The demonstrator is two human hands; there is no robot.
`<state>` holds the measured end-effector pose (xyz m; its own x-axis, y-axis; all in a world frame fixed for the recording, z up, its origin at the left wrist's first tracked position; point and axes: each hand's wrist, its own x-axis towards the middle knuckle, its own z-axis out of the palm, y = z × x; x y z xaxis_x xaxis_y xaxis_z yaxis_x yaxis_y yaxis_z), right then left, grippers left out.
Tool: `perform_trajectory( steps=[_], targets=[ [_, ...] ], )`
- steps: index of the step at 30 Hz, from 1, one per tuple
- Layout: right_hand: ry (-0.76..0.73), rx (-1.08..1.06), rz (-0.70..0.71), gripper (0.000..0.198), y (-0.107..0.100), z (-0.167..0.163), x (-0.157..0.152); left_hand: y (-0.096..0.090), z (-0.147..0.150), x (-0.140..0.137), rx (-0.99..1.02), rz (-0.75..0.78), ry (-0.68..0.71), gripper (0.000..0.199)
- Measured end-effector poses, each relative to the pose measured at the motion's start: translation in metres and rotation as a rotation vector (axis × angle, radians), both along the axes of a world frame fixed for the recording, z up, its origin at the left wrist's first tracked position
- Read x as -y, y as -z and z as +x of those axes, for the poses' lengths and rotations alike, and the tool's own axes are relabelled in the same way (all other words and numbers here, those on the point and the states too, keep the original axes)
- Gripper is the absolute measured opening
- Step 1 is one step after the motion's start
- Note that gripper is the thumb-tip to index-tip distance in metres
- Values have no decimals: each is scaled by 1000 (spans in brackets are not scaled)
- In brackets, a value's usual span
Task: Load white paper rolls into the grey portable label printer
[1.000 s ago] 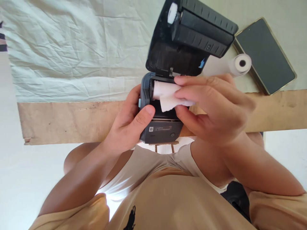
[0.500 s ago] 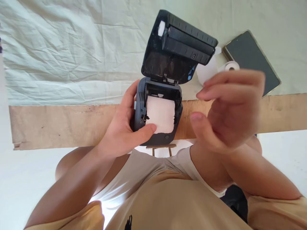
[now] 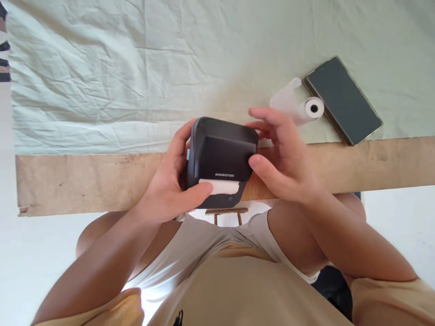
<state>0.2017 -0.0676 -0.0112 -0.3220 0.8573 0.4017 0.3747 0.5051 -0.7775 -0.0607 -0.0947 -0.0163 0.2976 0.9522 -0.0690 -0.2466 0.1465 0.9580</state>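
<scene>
Lid of small dark-grey plastic label printer point(image 3: 220, 158) now closed, open half a second ago; white paper strip point(image 3: 219, 186) protrudes from its slot. Left hand point(image 3: 170, 190) clamps the printer at the tabletop's point(image 3: 84, 181) near edge; right hand point(image 3: 282, 158) touches its side, fingers loose. Beyond: white paper roll point(image 3: 302, 108), black smartphone point(image 3: 343, 99), open cloth leftward.

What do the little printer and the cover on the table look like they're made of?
Printer: likely matte dark plastic, with smooth moulded corners and a soft sheen. Table cover: seemingly thin pale woven cloth, judging by its creases and wrinkles.
</scene>
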Motion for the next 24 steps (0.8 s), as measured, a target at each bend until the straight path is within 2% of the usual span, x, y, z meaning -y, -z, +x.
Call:
perform_trajectory(
  steps=[4, 7, 11, 15, 17, 19, 22, 24],
  targets=[
    [-221, 109, -126, 67, -1, 5, -4, -1, -1, 4, 121, -90, 26, 65],
    [-260, 142, -140, 69, -5, 8, -5, -3, 0, 5, 164, -64, 27, 48],
    [-202, 194, -194, 72, -7, 7, -3, -6, 0, 4, 116, -122, 30, 46],
    [-209, 187, -181, 69, -6, 7, -2, -10, 1, 1, 125, -131, 27, 47],
    [-226, 186, -172, 70, -6, 8, -3, -12, 3, -1, 107, -180, 10, 57],
    [-232, 188, -179, 73, -6, 10, -3, -13, 7, -4, 100, -217, -21, 64],
    [-227, 191, -209, 78, -5, 12, -1, -15, 15, -5, 167, -167, -100, 51],
    [-221, 190, -220, 78, -5, 13, 0, -17, 20, -5, 182, -162, -169, 51]
  ],
)
